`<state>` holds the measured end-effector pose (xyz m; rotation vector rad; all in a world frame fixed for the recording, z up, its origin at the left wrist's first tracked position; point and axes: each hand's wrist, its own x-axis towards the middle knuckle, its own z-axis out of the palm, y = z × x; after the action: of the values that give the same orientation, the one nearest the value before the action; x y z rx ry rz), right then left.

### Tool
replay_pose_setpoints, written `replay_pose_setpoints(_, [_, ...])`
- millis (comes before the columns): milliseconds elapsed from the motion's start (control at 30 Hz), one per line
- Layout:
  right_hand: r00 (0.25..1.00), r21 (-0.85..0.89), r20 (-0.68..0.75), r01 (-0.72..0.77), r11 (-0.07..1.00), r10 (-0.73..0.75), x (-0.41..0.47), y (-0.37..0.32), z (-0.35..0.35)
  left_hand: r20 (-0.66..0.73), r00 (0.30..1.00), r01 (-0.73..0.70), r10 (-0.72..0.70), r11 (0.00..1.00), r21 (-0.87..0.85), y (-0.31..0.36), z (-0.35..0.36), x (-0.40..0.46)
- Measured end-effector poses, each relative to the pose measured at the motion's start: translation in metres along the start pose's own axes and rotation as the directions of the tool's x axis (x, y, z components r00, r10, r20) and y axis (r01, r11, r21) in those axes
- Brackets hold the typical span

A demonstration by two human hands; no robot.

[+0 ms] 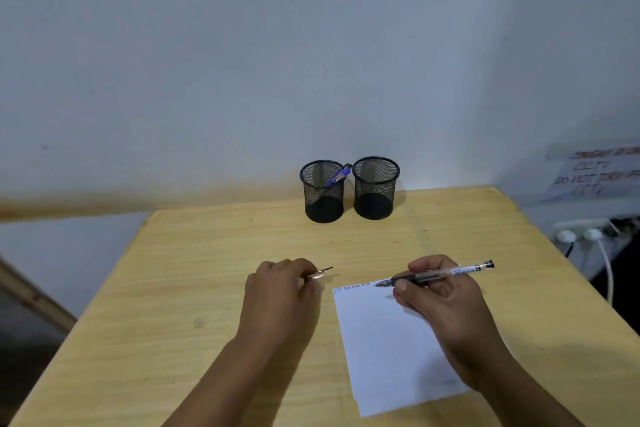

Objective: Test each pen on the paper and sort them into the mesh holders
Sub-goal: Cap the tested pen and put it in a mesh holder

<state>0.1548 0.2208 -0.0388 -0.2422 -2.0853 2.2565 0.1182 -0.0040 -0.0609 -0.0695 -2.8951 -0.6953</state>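
My right hand [440,302] grips a clear-barrelled black pen [446,273], its tip resting at the top edge of the white paper [384,350], beside some small scribbles. My left hand [277,291] lies on the table left of the paper and pinches the pen cap [320,274] between its fingertips. Two black mesh holders stand side by side at the table's far edge. The left holder [323,196] contains a blue pen [340,174] leaning on its rim. Nothing shows in the right holder [375,192].
The wooden table [194,288] stands against a pale wall. A power strip with white plugs and cables [581,236] sits off the table's right side, under a handwritten paper sign [595,177]. A wooden strut [31,298] slants at the left.
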Motion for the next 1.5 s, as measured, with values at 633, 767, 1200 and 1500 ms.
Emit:
replay_pose_setpoints(633, [0.993,-0.051,0.116,0.007,0.999,-0.001,-0.008,0.002,0.025,-0.012,0.993,-0.113,0.115,0.934,-0.339,0.029,-0.016,-0.034])
replay_pose_setpoints(767, [0.992,0.022,0.120,0.034,0.999,-0.036,-0.014,0.007,0.027,0.032,0.998,-0.026,0.051,0.842,-0.538,0.031,-0.017,-0.037])
replay_pose_setpoints(1200, [0.996,0.175,0.083,-0.029,0.984,0.015,-0.016,0.015,0.046,-0.005,0.998,0.047,-0.069,0.734,-0.677,0.031,-0.015,-0.038])
replay_pose_setpoints(1500, [0.985,0.300,-0.164,-0.010,0.954,0.062,0.022,-0.017,0.034,0.060,0.998,0.048,-0.006,0.682,-0.730,0.058,-0.002,-0.006])
